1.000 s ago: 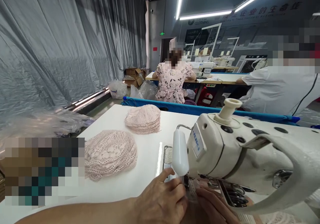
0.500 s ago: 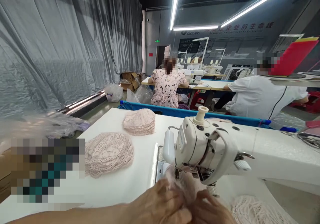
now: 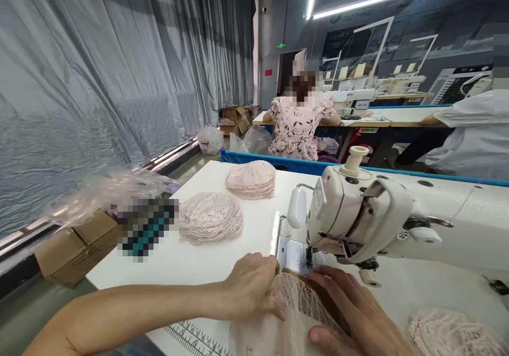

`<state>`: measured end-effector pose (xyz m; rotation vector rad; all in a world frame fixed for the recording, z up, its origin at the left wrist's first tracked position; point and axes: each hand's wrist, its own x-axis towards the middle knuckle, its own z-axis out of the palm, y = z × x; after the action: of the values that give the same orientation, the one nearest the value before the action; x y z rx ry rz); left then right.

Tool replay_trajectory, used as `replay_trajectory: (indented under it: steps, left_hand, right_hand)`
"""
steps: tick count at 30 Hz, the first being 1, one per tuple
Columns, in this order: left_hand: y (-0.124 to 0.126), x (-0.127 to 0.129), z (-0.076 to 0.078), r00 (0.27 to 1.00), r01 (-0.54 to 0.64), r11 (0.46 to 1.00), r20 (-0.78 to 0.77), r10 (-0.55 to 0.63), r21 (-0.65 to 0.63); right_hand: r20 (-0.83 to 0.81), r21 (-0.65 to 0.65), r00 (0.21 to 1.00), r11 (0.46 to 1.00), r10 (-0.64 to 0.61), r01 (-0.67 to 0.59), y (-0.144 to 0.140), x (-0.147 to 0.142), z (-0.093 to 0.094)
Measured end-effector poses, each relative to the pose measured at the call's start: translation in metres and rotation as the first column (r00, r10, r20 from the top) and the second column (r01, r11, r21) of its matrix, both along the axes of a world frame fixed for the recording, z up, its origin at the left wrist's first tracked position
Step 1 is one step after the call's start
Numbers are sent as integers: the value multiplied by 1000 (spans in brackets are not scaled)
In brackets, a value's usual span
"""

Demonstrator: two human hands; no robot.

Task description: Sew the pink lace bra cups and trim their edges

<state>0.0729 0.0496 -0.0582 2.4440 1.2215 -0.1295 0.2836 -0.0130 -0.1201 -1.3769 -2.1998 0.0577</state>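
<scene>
Cardboard box is seen far left below the white table. Two stacks of pink lace pieces lie further back. Near the middle, the left hand and right hand are pressed flat, fingers spread, on a pale pink lace piece before the cream sewing machine. Grey curtains hang left.

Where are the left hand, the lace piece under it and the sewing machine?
left hand (image 3: 254, 287), head view, back of hand.
lace piece (image 3: 296, 303), head view, netted middle.
sewing machine (image 3: 338, 207), head view, head casing.
</scene>
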Motion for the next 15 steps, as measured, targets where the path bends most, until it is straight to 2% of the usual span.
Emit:
replay_trajectory:
  steps: [3,6,8,11,13,15]
  left_hand:
    - [-2,7,-1,991,25,997,129,-16,-71]
    - [-3,11,1,910,116,988,410,-63,-107]
    - [-1,13,3,855,139,967,519,-7,-215]
    - [4,17,4,842,122,928,531,91,-352]
    - [8,20,2,847,113,935,525,87,-337]
    - [12,24,-2,860,128,948,508,41,-293]
  right_hand:
    - [-153,-26,988,999,23,-27,2,-6,-8]
    - [-267,-242,961,970,-72,5,1,-10,-3]
    - [-286,-374,948,927,-143,27,-1,-10,9]
    - [-310,-429,933,902,-184,35,-4,-7,25]
    - [-294,-425,930,902,-219,78,-4,-2,26]
    - [-219,-377,942,912,-254,158,-3,4,18]
